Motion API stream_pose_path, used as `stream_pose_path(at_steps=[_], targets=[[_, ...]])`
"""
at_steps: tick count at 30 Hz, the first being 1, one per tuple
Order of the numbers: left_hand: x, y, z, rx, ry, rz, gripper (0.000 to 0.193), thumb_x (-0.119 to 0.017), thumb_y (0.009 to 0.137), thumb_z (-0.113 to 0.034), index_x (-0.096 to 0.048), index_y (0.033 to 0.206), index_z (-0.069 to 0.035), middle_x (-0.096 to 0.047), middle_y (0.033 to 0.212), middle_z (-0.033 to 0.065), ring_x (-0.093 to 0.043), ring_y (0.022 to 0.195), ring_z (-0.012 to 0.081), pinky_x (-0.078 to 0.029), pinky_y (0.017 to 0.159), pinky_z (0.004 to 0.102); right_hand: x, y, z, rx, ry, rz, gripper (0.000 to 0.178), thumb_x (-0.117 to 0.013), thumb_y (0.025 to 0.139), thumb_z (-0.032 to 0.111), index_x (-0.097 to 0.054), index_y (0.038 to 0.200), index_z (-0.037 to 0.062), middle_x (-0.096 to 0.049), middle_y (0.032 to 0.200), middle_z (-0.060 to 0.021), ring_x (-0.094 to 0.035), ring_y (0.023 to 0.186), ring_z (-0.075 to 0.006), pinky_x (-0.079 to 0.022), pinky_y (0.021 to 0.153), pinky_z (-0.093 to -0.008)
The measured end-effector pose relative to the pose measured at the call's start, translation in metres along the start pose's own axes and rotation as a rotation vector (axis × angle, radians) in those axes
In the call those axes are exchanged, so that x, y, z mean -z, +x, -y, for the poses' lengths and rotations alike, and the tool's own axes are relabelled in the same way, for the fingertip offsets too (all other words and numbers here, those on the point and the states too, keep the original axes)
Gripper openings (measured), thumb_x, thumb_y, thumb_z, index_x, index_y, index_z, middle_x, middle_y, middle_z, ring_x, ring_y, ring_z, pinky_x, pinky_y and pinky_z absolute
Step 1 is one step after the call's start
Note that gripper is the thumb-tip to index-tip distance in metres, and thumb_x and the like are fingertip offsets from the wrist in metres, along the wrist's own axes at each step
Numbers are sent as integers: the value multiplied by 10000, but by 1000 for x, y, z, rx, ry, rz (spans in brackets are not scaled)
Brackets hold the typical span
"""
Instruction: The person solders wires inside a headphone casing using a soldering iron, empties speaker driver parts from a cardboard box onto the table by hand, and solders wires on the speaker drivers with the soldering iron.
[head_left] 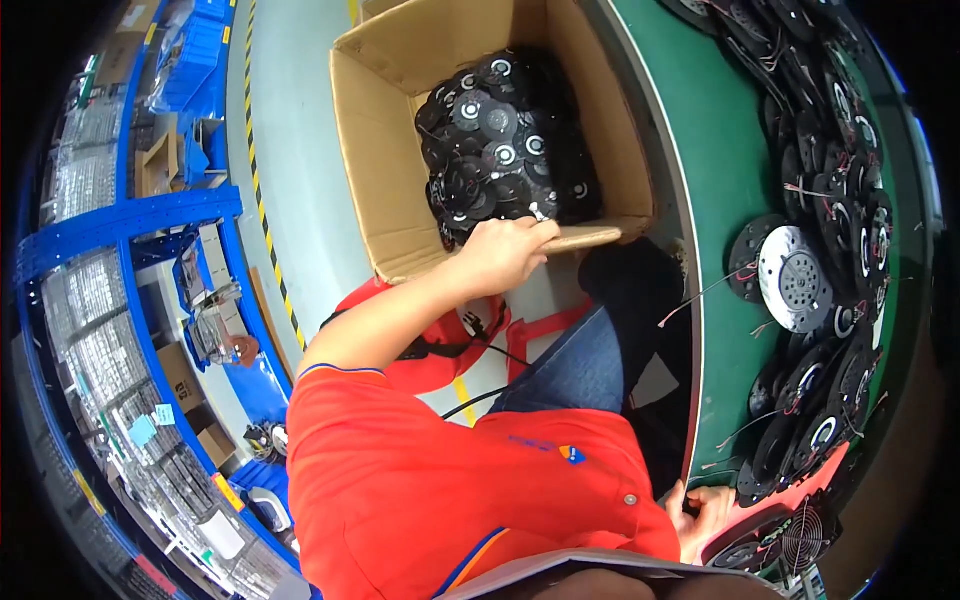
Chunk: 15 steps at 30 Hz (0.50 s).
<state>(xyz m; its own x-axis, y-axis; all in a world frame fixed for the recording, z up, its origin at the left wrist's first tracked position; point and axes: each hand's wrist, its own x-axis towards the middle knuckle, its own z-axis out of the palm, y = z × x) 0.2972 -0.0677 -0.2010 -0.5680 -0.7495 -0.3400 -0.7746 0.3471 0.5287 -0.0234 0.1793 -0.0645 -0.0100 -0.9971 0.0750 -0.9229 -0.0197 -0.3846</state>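
Observation:
My left hand (pixel 508 256) is closed on the near edge of a large open cardboard box (pixel 385 190), its fingers curled over the rim. Inside the box lies a heap of black round discs (pixel 500 120), some with white rings at their centres. My right hand (pixel 706 512) is at the edge of the green table (pixel 725 385), thumb and fingers bent together. Something dark shows between them, too small to name. Near that hand, at the table's near end, are a black round fan grille (pixel 804 537) and a red sheet (pixel 800 492).
Many wired black discs (pixel 840 200) are piled along the table, with one silver perforated disc (pixel 797 280) among them. A red stool (pixel 430 365) stands below the box. Blue shelving (pixel 130 230) with bins runs along the left, beyond yellow-black floor tape (pixel 262 200).

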Motion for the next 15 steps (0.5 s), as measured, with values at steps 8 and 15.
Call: stream_pose_path(at_steps=[8,15], targets=[[8,47,152,815,31,-55,1055,-703,604,-639,-321,1362,-11,-438,1306,234,-484,1175,330,-410,975,388,7,1,5,-14,-7,-36,291,-747,666,100,-457,680,102,-409,596,-39,-398,531,-222,-317,509,-346],[-54,70,221,1076,-227,-62,1238,-713,569,-660,-85,1424,-22,-386,1364,243,-419,1249,334,-365,1021,386,8,-6,-11,26,55,26,352,-801,554,53,-479,678,121,-404,581,-14,-401,525,-205,-317,529,-334]])
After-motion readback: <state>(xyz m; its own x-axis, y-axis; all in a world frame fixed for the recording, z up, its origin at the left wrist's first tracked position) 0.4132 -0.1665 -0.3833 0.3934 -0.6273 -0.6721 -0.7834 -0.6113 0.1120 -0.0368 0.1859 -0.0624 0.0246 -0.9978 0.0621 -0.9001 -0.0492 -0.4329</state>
